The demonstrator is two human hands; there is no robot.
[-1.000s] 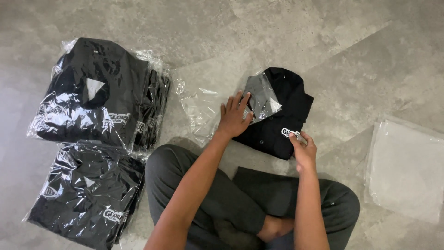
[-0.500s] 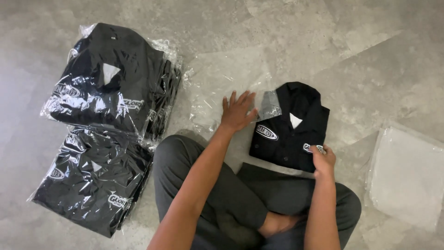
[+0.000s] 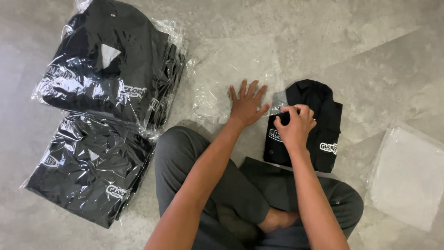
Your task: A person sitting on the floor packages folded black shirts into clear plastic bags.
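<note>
We've got two bagged shirt stacks (image 3: 99, 111) done at left, left hand (image 3: 246, 104) spread flat on the empty clear bag (image 3: 222, 83), right hand (image 3: 293, 125) pinching the folded black shirt (image 3: 319, 115) at centre-right, not bagged yet.

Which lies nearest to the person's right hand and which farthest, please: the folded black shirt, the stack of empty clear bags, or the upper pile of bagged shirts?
1. Folded black shirt, under the right hand.
2. Stack of empty clear bags, far right.
3. Upper pile of bagged shirts, upper left.
</note>
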